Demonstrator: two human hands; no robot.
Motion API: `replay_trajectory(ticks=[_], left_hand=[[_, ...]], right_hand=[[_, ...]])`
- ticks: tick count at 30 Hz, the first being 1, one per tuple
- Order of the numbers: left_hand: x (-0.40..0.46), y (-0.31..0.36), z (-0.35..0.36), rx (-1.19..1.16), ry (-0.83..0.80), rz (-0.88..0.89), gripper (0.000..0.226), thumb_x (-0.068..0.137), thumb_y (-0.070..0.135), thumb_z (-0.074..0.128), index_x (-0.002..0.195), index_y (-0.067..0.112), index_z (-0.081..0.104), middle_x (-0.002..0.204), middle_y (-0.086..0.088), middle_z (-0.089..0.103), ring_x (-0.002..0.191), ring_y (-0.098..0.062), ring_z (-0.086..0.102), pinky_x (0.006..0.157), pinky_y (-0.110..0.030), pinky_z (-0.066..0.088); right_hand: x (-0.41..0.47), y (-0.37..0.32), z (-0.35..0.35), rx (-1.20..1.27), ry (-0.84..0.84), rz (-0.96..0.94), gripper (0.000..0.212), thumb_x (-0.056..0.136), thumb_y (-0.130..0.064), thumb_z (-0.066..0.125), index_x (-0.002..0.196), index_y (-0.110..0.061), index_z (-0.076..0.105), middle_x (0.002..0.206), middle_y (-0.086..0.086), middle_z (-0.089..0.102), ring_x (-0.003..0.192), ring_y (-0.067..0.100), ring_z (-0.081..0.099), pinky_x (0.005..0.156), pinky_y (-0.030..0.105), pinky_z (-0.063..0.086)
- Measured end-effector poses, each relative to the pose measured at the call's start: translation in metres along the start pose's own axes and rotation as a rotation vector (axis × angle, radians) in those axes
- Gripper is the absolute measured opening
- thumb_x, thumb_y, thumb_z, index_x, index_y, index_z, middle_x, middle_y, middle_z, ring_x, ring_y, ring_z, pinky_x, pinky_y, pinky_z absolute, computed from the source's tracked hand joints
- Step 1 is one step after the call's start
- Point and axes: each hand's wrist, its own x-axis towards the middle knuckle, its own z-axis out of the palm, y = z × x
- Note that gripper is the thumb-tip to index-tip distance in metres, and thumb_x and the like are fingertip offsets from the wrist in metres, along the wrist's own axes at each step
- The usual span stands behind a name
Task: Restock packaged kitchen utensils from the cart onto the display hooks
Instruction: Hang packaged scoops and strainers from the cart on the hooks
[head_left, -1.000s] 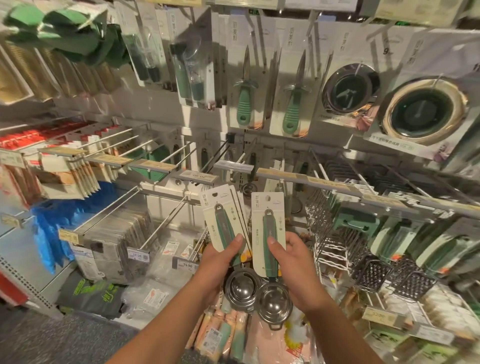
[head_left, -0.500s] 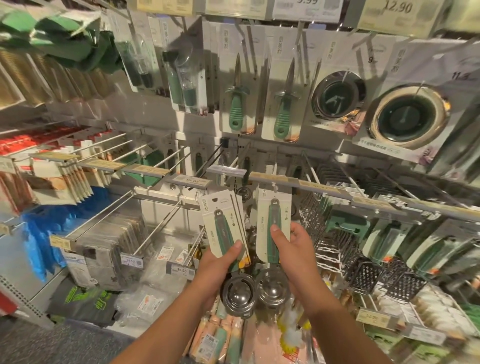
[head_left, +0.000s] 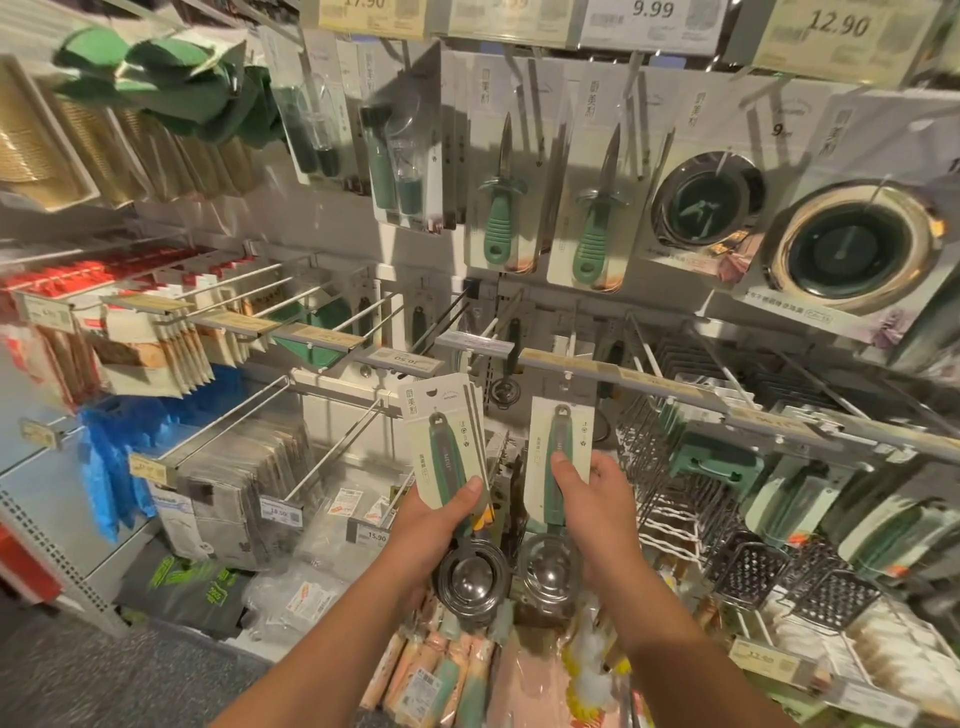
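My left hand (head_left: 441, 525) grips a small stack of carded scoops (head_left: 444, 441), each with a green handle and a steel bowl, thumb across the front card. My right hand (head_left: 597, 499) holds a single carded scoop (head_left: 558, 457) upright, its card top just under the grey price rail (head_left: 571, 361) of the middle hook row. A matching scoop (head_left: 511, 358) hangs far back on the hook behind that rail. The two steel bowls sit side by side below my hands.
Green-handled oyster knives (head_left: 501, 208) and round steel strainers (head_left: 852, 249) hang above. Empty hook rods (head_left: 332, 306) reach out at the left. Wire racks and graters (head_left: 748, 566) hang to the right, bagged goods (head_left: 244, 483) at lower left, packages (head_left: 447, 675) lie below my arms.
Both hands rose and moved toward the display. The right hand's scoop went up to the grey rail, away from the left hand's stack.
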Motion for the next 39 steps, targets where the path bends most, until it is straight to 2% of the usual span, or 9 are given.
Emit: replay_trajectory(ticks=[4,10,14,18,21,29,35,37,39], left_hand=[[-0.002,0.005,0.002,0.003,-0.012,-0.005,0.069,0.071,0.052,0.079,0.133,0.025,0.063,0.115,0.007,0.078,0.111,-0.018,0.072,0.106,-0.042,0.052],[-0.003,0.008,0.001,-0.056,-0.056,-0.085,0.050,0.085,0.042,0.076,0.129,0.024,0.063,0.109,0.003,0.079,0.103,-0.018,0.075,0.091,-0.035,0.059],[-0.004,0.007,0.000,-0.073,-0.115,-0.145,0.062,0.081,0.052,0.077,0.135,0.025,0.059,0.119,-0.004,0.076,0.114,-0.028,0.071,0.104,-0.050,0.054],[-0.008,0.005,0.009,-0.073,-0.159,-0.145,0.049,0.093,0.047,0.066,0.135,0.022,0.061,0.115,-0.010,0.077,0.107,-0.030,0.073,0.093,-0.045,0.060],[-0.011,0.004,0.013,-0.112,-0.190,-0.176,0.047,0.102,0.048,0.053,0.137,0.017,0.061,0.118,-0.014,0.076,0.107,-0.030,0.073,0.085,-0.039,0.059],[-0.014,0.002,0.020,-0.147,-0.257,-0.248,0.054,0.104,0.057,0.037,0.131,0.019,0.064,0.121,-0.010,0.076,0.116,-0.027,0.070,0.110,-0.053,0.049],[-0.015,-0.002,0.024,-0.157,-0.267,-0.199,0.050,0.103,0.050,0.049,0.137,0.017,0.061,0.124,-0.013,0.074,0.118,-0.030,0.070,0.106,-0.052,0.052],[-0.014,-0.004,0.024,-0.168,-0.251,-0.205,0.051,0.100,0.052,0.050,0.136,0.018,0.063,0.121,-0.013,0.075,0.114,-0.029,0.071,0.102,-0.049,0.054],[-0.013,-0.006,0.022,-0.193,-0.247,-0.239,0.049,0.103,0.053,0.045,0.133,0.020,0.065,0.120,-0.014,0.075,0.113,-0.030,0.071,0.105,-0.051,0.052]], right_hand=[[0.017,-0.008,0.005,-0.035,0.009,0.021,0.044,0.097,-0.047,0.066,0.130,-0.019,0.060,0.129,0.002,0.067,0.114,0.022,0.065,0.097,0.046,0.055],[0.023,-0.002,0.002,-0.011,-0.074,0.105,0.068,0.101,-0.044,0.062,0.158,-0.018,0.035,0.160,0.006,0.042,0.139,0.030,0.048,0.109,0.045,0.042],[0.007,-0.002,0.005,-0.003,-0.110,0.114,0.041,0.100,-0.037,0.065,0.135,-0.016,0.059,0.126,0.001,0.065,0.109,0.019,0.062,0.093,0.038,0.052],[-0.013,-0.007,0.010,-0.001,-0.190,0.061,0.010,0.100,-0.025,0.067,0.109,-0.022,0.070,0.101,0.000,0.072,0.085,0.015,0.067,0.077,0.031,0.058],[-0.024,-0.009,0.012,-0.029,-0.246,0.002,0.005,0.098,-0.024,0.069,0.101,-0.023,0.072,0.091,-0.001,0.071,0.078,0.013,0.064,0.074,0.031,0.055],[-0.031,-0.003,0.009,-0.115,-0.311,0.033,0.025,0.096,-0.030,0.072,0.118,-0.018,0.064,0.112,0.008,0.068,0.086,0.009,0.063,0.056,0.007,0.048],[-0.036,0.005,0.010,-0.087,-0.262,0.025,0.031,0.091,-0.041,0.077,0.105,-0.017,0.064,0.112,0.017,0.069,0.101,0.031,0.069,0.082,0.038,0.056],[-0.037,0.009,0.008,-0.071,-0.258,0.020,0.036,0.089,-0.042,0.077,0.103,-0.012,0.063,0.108,0.022,0.071,0.094,0.031,0.071,0.087,0.047,0.057],[-0.036,0.010,0.005,0.005,-0.246,0.058,0.029,0.095,-0.033,0.074,0.104,-0.009,0.061,0.101,0.016,0.075,0.085,0.018,0.073,0.074,0.036,0.059]])
